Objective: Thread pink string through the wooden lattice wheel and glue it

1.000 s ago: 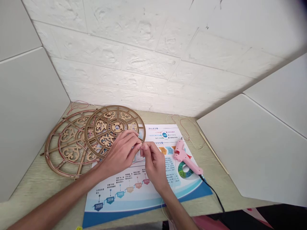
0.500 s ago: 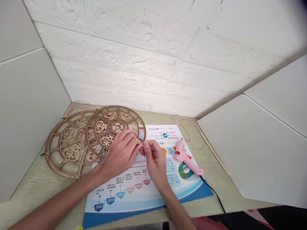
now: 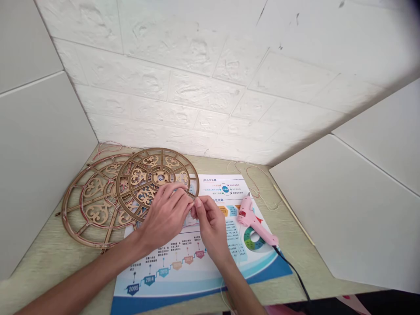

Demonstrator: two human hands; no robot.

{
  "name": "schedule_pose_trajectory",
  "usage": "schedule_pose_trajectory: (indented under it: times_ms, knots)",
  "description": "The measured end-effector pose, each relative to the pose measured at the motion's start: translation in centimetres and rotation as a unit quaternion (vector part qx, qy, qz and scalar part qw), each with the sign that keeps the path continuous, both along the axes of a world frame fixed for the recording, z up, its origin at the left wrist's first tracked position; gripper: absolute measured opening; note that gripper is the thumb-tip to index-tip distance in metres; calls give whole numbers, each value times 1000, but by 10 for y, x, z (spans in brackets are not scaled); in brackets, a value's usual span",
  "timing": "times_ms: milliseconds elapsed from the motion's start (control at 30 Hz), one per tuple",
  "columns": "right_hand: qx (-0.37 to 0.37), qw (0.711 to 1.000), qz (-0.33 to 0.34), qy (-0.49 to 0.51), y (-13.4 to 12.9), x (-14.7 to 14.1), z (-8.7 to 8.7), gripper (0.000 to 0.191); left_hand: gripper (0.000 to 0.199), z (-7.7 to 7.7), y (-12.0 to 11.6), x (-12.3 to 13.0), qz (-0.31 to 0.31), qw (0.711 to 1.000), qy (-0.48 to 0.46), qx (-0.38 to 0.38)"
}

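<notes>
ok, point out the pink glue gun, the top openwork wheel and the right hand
Pink glue gun [image 3: 256, 224]: head view, upper handle
Top openwork wheel [image 3: 152, 178]: head view, hub ring
Right hand [image 3: 211, 224]: head view, near the thumb's base

The left hand [image 3: 168, 215] and right hand [image 3: 211, 226] hide whatever small item they pinch. The left hand also covers some of the upper wheel [image 3: 160, 170], which hides part of the lower wheel [image 3: 97, 213]. The cord [image 3: 297, 274] blurs into darkness past the bench's [image 3: 306, 262] near edge.

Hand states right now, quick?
Left hand: closed in a pinch near the upper disc's rim; grip contents hidden.
Right hand: closed in a pinch beside it; held item can't be told.
</notes>
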State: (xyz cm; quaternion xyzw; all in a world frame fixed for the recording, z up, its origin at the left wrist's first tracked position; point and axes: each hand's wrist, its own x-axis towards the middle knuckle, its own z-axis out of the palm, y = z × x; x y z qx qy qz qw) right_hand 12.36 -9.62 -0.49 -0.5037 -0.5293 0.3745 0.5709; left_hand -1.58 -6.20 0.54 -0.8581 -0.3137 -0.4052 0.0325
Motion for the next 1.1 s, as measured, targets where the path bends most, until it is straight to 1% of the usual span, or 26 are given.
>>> schedule_pose_trajectory:
  times_ms: [133, 267, 400, 500, 600, 767, 867, 967, 1100]
  knots:
    - [-10, 1000, 6, -3, 1, 0, 2, 37, 21, 2, 2, -3, 10, 1000, 4, 14]
    - [-20, 1000, 11, 0, 2, 1, 2, 36, 21, 5, 5, -6, -8, 1000, -9, -1]
    - [-30, 999, 32, 0, 2, 3, 1, 40, 20, 3, 5, -6, -44, 998, -17, -33]
    - [-21, 999, 43, -6, 3, 4, 0, 40, 23, 0, 4, -4, -65, 994, -43, -77]
    - [0, 999, 34, -15, 3, 3, 0, 40, 22, -1, 2, -3, -60, 990, -72, -104]
    - [10, 998, 48, -41, 3, 4, 1, 41, 20, 1, -1, 0, -53, 991, -73, -100]
    - [17, 997, 44, -66, 1, 5, 1, 41, 22, 1, -3, 1, -61, 987, -84, -126]
    - [14, 996, 38, -77, 0, 6, 1, 40, 22, -1, -3, 2, -61, 984, -92, -143]
    - [4, 997, 35, -66, -1, 5, 1, 40, 22, -3, -4, 3, -51, 986, -87, -134]
